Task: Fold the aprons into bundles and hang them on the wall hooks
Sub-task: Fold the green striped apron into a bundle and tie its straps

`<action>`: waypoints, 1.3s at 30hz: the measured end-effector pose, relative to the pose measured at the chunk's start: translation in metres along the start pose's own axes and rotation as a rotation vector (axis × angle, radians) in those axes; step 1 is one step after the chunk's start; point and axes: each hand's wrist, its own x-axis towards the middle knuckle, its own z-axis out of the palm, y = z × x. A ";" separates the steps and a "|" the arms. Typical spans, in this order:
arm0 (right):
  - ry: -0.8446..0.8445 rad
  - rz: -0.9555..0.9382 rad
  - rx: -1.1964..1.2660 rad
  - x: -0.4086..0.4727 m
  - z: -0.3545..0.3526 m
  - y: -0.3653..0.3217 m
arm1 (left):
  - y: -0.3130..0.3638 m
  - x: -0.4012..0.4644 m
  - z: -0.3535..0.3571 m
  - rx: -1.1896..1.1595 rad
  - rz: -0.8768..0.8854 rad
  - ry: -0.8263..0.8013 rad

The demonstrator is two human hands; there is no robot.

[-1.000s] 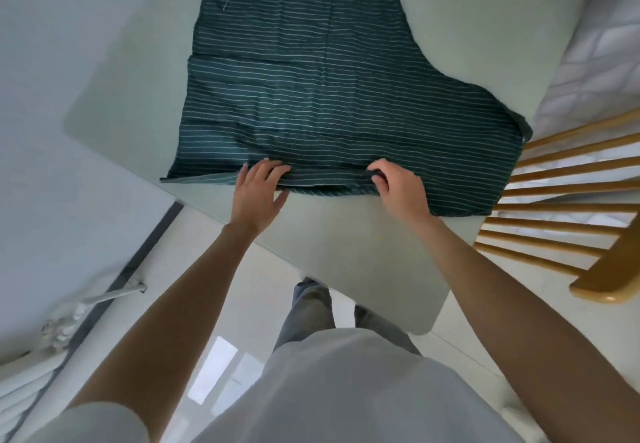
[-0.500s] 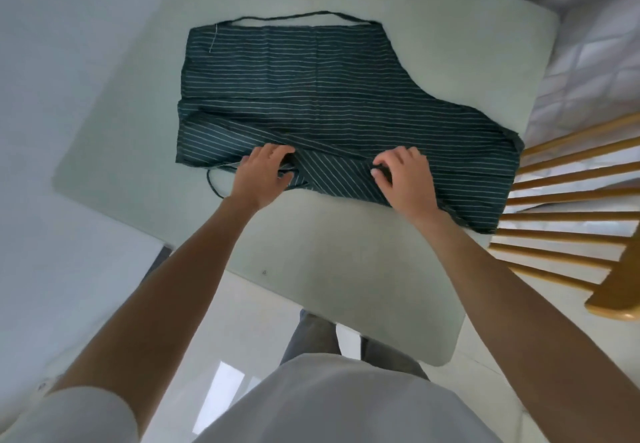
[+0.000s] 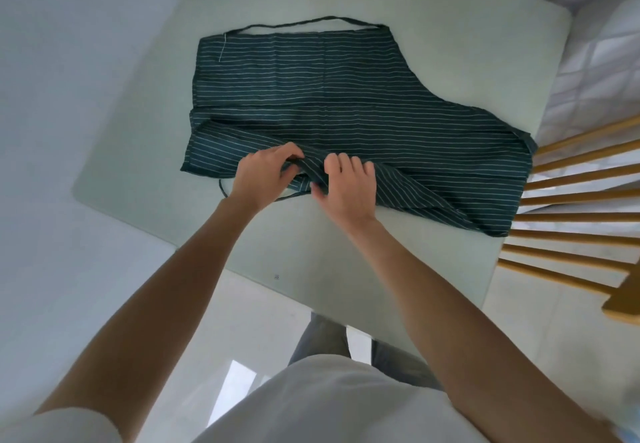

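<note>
A dark green apron [image 3: 332, 96] with thin white stripes lies spread on the pale green table [image 3: 467, 44], its neck loop at the far edge. The near edge is folded up into a slanted band. My left hand [image 3: 263, 174] pinches that folded band near its middle. My right hand [image 3: 346, 183] grips the same fold right beside it, fingers curled over the cloth. A thin tie strap [image 3: 223, 189] trails from under the near edge onto the table. The apron's right corner hangs over the table's right edge.
A wooden chair with yellow slats [image 3: 571, 207] stands against the table's right side. A white wall [image 3: 69, 96] is on the left, and pale floor tiles [image 3: 242, 338] show below the table's near edge.
My right hand slid left along the folded edge until it sits beside my left hand. The fold bunched up between them. The apron's near edge was folded further onto the cloth.
</note>
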 end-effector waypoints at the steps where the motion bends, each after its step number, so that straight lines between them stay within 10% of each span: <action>1: 0.020 -0.007 0.006 0.000 -0.003 -0.003 | 0.001 -0.005 -0.005 -0.014 0.010 0.007; 23: 0.079 0.007 0.307 -0.130 -0.089 0.087 | 0.030 -0.161 -0.023 -0.062 -0.128 -0.043; 39: -0.267 -0.051 0.464 -0.215 -0.106 0.119 | 0.047 -0.278 0.002 0.075 -0.458 0.051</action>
